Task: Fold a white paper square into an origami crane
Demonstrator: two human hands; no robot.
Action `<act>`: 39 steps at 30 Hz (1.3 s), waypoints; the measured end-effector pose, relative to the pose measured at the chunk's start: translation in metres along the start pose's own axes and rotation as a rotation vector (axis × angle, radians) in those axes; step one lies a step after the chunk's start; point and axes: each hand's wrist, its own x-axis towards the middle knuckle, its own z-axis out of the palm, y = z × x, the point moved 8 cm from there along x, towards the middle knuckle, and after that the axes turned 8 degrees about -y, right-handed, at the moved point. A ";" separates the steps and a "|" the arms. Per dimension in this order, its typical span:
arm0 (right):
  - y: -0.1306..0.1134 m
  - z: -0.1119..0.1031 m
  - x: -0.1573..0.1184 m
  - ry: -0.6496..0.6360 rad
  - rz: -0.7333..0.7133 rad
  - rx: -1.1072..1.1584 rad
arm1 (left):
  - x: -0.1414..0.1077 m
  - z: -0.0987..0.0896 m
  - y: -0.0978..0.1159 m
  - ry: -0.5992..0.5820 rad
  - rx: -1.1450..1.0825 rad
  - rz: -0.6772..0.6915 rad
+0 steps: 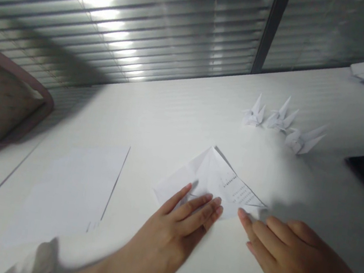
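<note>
Right hand (283, 245) half-curled, fingertip at the lower edge of the folded printed paper (211, 179); I cannot tell whether it pinches. My left hand (178, 226) presses flat, gripping nothing, on the paper atop the bench (178, 118). Advisable: pin layers, align edges, crease firmly.

Illegible print (240, 192) (small, blurred lines) on the folded paper (209, 176).
</note>
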 end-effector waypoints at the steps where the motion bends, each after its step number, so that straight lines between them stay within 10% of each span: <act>1: 0.002 0.000 -0.002 -0.008 0.003 -0.017 | 0.000 0.000 0.000 -0.003 -0.001 0.000; 15: 0.032 -0.005 -0.007 -0.009 -0.019 -0.104 | -0.001 -0.002 0.001 0.047 -0.093 0.017; 39: 0.010 0.014 0.011 -0.043 -0.233 0.128 | -0.014 -0.009 -0.009 0.140 -0.117 -0.073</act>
